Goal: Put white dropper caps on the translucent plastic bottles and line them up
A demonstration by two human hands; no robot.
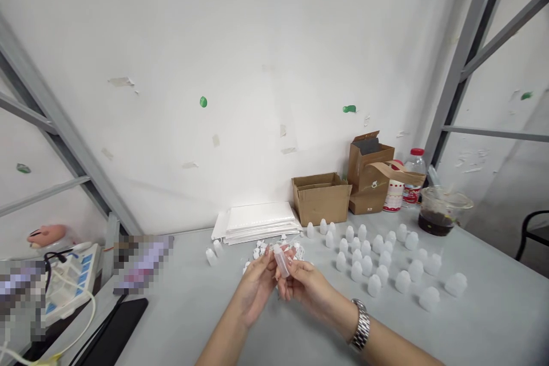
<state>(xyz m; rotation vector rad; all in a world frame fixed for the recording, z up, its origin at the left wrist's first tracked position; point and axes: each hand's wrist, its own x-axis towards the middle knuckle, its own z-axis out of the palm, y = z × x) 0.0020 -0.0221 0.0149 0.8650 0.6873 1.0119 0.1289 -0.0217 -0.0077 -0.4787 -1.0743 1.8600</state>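
A small translucent plastic bottle (282, 263) is tilted between my two hands above the grey table. My right hand (306, 281), with a metal watch on its wrist, pinches the bottle's body between thumb and fingers. At the bottle's upper end, the fingers of my left hand (256, 281) are closed near its neck; what the fingertips cover there is hidden. A pile of small white plastic pieces (297, 252) lies just behind my hands, partly covered by them. Two similar small bottles (211, 257) stand to the left of the pile.
Several frosted white bottles (374, 285) stand across the right of the table. White flat sheets (259, 220), a cardboard box (325, 204) and a brown paper bag (368, 180) line the wall. A bowl of dark liquid (438, 220) sits far right, a power strip (72, 281) far left.
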